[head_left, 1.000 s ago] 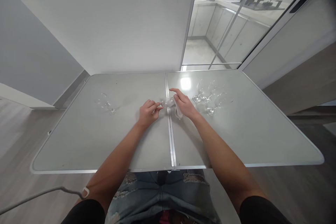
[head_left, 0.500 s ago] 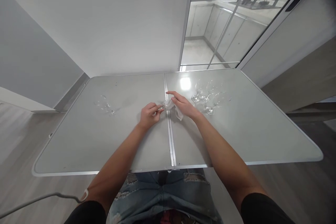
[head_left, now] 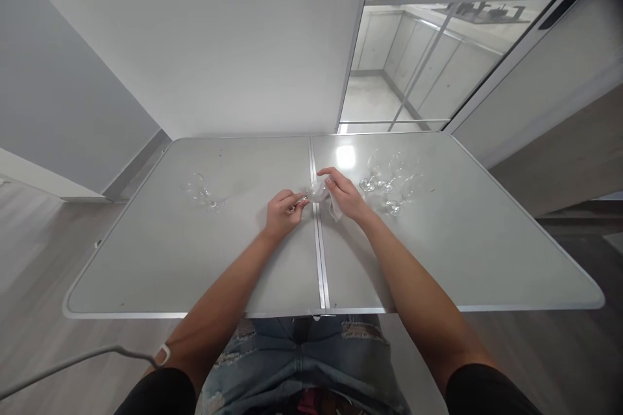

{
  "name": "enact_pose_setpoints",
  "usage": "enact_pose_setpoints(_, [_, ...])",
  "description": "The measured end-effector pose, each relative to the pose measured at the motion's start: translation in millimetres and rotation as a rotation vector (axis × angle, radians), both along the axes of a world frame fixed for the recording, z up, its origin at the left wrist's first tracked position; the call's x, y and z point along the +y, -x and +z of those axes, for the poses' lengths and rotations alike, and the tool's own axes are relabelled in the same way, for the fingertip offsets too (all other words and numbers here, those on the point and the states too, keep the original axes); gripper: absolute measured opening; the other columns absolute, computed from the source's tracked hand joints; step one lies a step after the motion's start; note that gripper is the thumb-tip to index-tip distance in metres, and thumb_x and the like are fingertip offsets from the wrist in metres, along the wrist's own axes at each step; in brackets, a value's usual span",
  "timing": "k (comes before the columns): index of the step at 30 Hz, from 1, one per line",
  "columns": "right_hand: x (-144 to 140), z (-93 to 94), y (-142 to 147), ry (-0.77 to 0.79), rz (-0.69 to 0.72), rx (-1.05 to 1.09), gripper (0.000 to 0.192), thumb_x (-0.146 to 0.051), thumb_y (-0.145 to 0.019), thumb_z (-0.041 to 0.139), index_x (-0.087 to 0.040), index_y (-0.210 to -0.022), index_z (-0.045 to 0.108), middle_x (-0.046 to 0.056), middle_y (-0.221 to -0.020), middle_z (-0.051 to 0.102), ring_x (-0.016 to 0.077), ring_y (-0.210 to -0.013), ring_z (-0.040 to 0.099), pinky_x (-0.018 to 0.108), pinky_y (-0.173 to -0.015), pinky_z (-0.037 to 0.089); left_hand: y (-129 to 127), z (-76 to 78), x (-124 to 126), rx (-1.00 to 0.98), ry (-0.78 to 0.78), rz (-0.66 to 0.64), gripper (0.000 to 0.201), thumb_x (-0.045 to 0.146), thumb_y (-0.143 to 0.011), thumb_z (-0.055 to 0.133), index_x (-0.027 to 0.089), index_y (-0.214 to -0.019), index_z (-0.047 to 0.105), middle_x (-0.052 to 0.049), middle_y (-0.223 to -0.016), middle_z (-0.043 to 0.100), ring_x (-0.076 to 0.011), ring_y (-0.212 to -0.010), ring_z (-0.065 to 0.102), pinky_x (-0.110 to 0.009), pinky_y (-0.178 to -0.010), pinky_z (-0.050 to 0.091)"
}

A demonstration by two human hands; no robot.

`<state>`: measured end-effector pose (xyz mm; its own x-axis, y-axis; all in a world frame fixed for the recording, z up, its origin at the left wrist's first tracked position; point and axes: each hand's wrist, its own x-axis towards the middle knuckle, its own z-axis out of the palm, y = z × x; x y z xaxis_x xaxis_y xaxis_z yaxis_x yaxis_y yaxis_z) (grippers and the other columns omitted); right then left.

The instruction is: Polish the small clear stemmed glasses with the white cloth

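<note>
Grey folding table (head_left: pixel 195 259) fills the lower field, with a metal seam (head_left: pixel 317 240) running from 12 to 6 o'clock down its middle; a white wall stands behind it, and a glass partition (head_left: pixel 428 58) sits at about 1 o'clock.

Both hands meet over the seam, just past table centre. Left hand (head_left: pixel 282 213): fingers curled in, thumb and forefinger pinched on the stem end of a small clear glass (head_left: pixel 314 192) that lies tipped on its side across the seam. Right hand (head_left: pixel 344 196): fingers partly bent and wrapped over the bowl end of the same glass, with a white cloth (head_left: pixel 333 207) caught between palm and glass; the forefinger extends toward 10 o'clock over the top. A loose corner of the cloth hangs at 6 o'clock of the hand. I cannot tell whether the glass touches the tabletop.

At 3 o'clock of the right hand, near but apart from it, a cluster of clear stemmed glasses (head_left: pixel 387 181) stands upright. At 9 o'clock of the left hand, well apart, a single stemmed glass (head_left: pixel 202 191) stands alone on the left panel.

At 6 o'clock, below the table edge, torn jeans (head_left: pixel 302 350) show between the two forearms.
</note>
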<state>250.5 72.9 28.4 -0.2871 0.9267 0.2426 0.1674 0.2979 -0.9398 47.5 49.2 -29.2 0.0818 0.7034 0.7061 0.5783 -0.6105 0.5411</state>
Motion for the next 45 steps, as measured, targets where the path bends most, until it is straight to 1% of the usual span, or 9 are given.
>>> enact_pose_setpoints(5, [3.4,-2.8,-6.0,0.093,-0.122,0.160,0.029,-0.046,-0.089,0.059,-0.027,-0.110,0.060,-0.005,-0.064,0.043,0.0141,-0.057,0.039,0.028,-0.056,0.034,-1.7,3.4,1.1,-0.021,0.001,0.008,0.018,0.035,-0.091,0.067,0.021,-0.085,0.075,-0.002,-0.065,0.057,-0.0119,-0.058,0.049,-0.027,-0.057,0.041])
enact_pose_setpoints(9, [13.2,-13.2,-12.7,0.168,-0.311,0.383,0.048,-0.031,-0.074,0.067,-0.030,-0.121,0.055,-0.002,-0.085,0.059,0.0175,-0.074,0.055,0.029,-0.063,0.046,5.5,8.9,2.9,-0.121,-0.009,0.113,0.022,0.038,-0.091,0.066,0.020,-0.083,0.076,-0.002,-0.063,0.056,-0.0116,-0.057,0.047,-0.027,-0.054,0.038])
enact_pose_setpoints(12, [17.1,-21.0,-8.6,0.273,-0.309,0.568,0.060,-0.021,-0.065,0.062,-0.028,-0.124,0.054,0.001,-0.100,0.064,0.0206,-0.088,0.061,0.032,-0.072,0.051,6.9,14.3,1.4,-0.205,0.000,0.139,0.023,0.040,-0.090,0.068,0.021,-0.081,0.076,-0.001,-0.062,0.055,-0.0112,-0.055,0.045,-0.027,-0.053,0.037])
enact_pose_setpoints(18, [0.3,-20.8,17.2,0.477,0.084,0.718,0.038,-0.041,-0.078,0.056,-0.020,-0.109,0.065,0.009,-0.097,0.071,0.0288,-0.091,0.064,0.043,-0.075,0.054,0.2,15.5,0.5,-0.370,0.297,-0.204,0.030,0.047,-0.084,0.073,0.018,-0.077,0.078,-0.002,-0.062,0.057,-0.0109,-0.056,0.046,-0.027,-0.053,0.035])
enact_pose_setpoints(23, [-8.0,-17.7,21.6,0.559,0.152,0.723,0.057,-0.069,-0.087,0.045,-0.021,-0.110,0.066,0.011,-0.092,0.072,0.0317,-0.091,0.066,0.045,-0.072,0.055,0.3,10.5,4.7,-0.658,0.778,-0.460,0.038,0.052,-0.074,0.081,0.014,-0.077,0.077,0.002,-0.053,0.044,-0.0072,-0.046,0.037,-0.024,-0.045,0.028])
enact_pose_setpoints(26, [-5.1,-19.6,21.7,0.596,0.157,0.752,0.049,-0.063,-0.089,0.048,-0.021,-0.106,0.067,0.011,-0.094,0.073,0.0315,-0.094,0.067,0.046,-0.074,0.055,-0.4,10.2,5.0,-0.697,0.855,-0.497,0.040,0.052,-0.070,0.084,0.012,-0.073,0.076,0.002,-0.051,0.042,-0.0058,-0.046,0.033,-0.024,-0.044,0.026])
enact_pose_setpoints(34, [-13.2,-23.4,49.5,0.397,-0.006,0.909,0.042,-0.058,-0.093,0.053,-0.024,-0.113,0.067,0.007,-0.114,0.073,0.0273,-0.115,0.064,0.044,-0.091,0.058,-2.8,15.6,-0.5,-0.525,0.298,-0.034,0.027,0.043,-0.083,0.076,0.016,-0.077,0.077,-0.001,-0.064,0.055,-0.0100,-0.060,0.045,-0.026,-0.057,0.035])
enact_pose_setpoints(38, [-28.0,-23.7,61.0,0.188,-0.180,0.817,0.050,-0.060,-0.097,0.048,-0.026,-0.130,0.063,0.006,-0.129,0.068,0.0240,-0.128,0.059,0.043,-0.105,0.052,-5.4,16.3,-3.0,-0.475,0.282,0.014,0.028,0.043,-0.087,0.071,0.016,-0.080,0.077,-0.001,-0.065,0.054,-0.0105,-0.061,0.044,-0.026,-0.058,0.035])
enact_pose_setpoints(45, [-33.9,-36.7,55.0,-0.313,-0.439,0.257,0.048,-0.043,-0.105,0.037,-0.025,-0.147,0.052,0.006,-0.150,0.054,0.0211,-0.146,0.042,0.042,-0.124,0.031,-5.1,16.7,-1.3,-0.463,0.301,0.027,0.028,0.042,-0.088,0.069,0.017,-0.078,0.074,0.000,-0.063,0.050,-0.0110,-0.059,0.043,-0.027,-0.056,0.033])
